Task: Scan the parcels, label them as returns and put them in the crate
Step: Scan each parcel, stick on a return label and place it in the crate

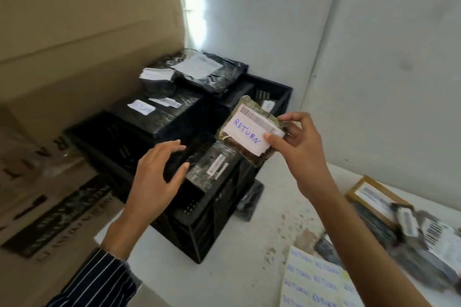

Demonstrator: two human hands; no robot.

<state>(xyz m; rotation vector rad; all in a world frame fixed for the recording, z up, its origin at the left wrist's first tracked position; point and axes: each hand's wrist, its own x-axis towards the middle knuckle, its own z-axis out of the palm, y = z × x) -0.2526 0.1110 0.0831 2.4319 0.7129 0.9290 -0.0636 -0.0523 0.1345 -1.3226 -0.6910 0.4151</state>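
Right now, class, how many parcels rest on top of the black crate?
4: large parcel at the back, small parcel left of it, long parcel in the middle, clear-wrapped parcel nearest. More may lie hidden inside the crate. Held parcel excluded.

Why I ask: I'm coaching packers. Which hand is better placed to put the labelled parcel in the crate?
Right, probably. The right hand pinches the parcel marked RETURN just above the crate, while the left hand is open, holds nothing and hovers over other parcels lying there.
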